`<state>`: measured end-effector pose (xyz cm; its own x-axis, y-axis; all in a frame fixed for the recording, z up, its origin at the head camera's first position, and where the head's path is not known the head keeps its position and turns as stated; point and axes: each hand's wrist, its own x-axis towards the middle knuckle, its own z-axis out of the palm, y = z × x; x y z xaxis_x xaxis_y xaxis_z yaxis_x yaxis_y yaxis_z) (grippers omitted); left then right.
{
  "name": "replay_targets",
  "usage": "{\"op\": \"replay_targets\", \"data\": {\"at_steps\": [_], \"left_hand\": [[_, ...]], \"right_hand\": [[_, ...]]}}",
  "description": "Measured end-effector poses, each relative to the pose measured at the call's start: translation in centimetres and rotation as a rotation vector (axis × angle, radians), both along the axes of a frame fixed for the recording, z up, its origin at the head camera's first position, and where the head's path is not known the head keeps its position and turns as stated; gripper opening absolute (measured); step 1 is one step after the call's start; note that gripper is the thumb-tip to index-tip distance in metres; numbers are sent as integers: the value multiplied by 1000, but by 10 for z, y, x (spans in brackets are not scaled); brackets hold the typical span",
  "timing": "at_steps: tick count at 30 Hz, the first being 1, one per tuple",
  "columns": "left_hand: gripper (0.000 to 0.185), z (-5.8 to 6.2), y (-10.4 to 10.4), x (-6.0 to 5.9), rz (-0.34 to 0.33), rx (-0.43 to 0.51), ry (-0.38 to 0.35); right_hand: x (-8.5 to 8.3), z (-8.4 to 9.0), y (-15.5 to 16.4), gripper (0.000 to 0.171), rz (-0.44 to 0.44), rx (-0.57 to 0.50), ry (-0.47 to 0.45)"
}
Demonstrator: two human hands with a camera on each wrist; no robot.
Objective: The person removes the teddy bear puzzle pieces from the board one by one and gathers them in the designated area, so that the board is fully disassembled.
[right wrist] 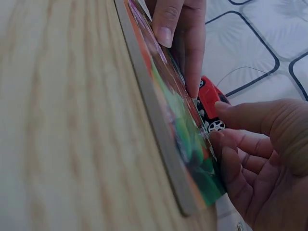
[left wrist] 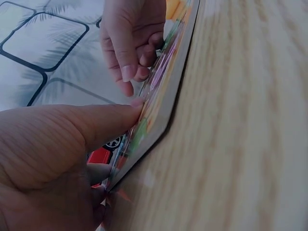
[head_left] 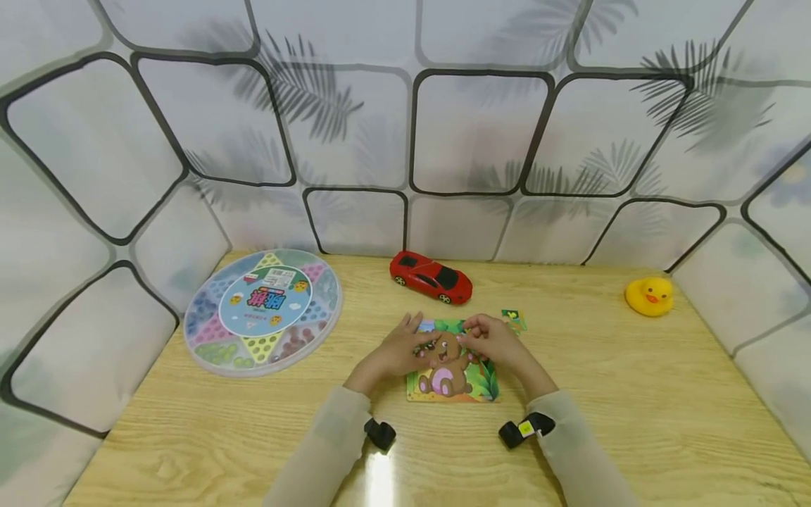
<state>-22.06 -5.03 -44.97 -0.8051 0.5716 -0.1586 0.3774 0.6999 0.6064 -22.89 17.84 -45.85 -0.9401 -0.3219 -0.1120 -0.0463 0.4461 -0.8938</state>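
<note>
A bear jigsaw board [head_left: 472, 389] lies flat on the wooden table [head_left: 633, 422] in front of me. My left hand [head_left: 394, 350] rests on its left part with straight fingers; in the left wrist view its thumb [left wrist: 96, 122] presses on the board's face [left wrist: 161, 103]. My right hand [head_left: 497, 341] is over the board's upper right, its curled fingers [right wrist: 231, 159] and thumb pinching at a puzzle piece on the surface [right wrist: 178, 125]; the piece itself is mostly hidden. A loose piece [head_left: 514, 319] lies just beyond the board's far right corner.
A red toy car [head_left: 431, 277] stands right behind the board. A round clear game box [head_left: 262, 310] sits at the left, a yellow rubber duck [head_left: 649, 296] at the far right. Patterned walls [head_left: 469, 134] close in three sides of the table.
</note>
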Motion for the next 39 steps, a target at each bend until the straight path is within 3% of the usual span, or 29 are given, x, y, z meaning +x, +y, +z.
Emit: {"op": "replay_targets", "data": {"at_steps": [10, 16, 29, 39], "left_hand": [[65, 1, -5, -3, -40, -46, -8], [74, 3, -7, -5, -42, -39, -7], [76, 4, -12, -4, -52, -9, -15], [75, 0, -13, -6, -95, -41, 15]], "right_hand": [[2, -1, -6, 33, -1, 160, 99], [2, 1, -9, 29, -25, 238, 110], [4, 3, -12, 28, -48, 250, 92], [4, -5, -11, 20, -77, 129, 74]]}}
